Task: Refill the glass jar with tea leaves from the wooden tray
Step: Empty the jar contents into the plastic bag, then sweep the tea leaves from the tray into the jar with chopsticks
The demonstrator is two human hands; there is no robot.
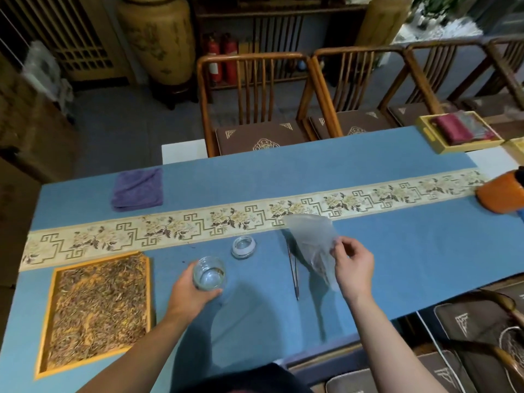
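Note:
A wooden tray point(46, 321) full of dry tea leaves lies at the front left of the blue table. My left hand point(189, 293) grips the open glass jar point(209, 273), which stands just right of the tray and looks almost empty. The jar's glass lid point(243, 247) rests on the cloth behind it. My right hand point(353, 266) pinches a translucent sheet rolled into a cone point(313, 242), held above the table to the right of the jar, wide end pointing away from me.
Thin dark tongs point(293, 270) lie under the cone. A folded purple cloth point(138, 189) sits at the back left, an orange object point(500, 192) at the right edge, a yellow box point(456, 132) at the far right corner. Wooden chairs point(252, 89) line the far side.

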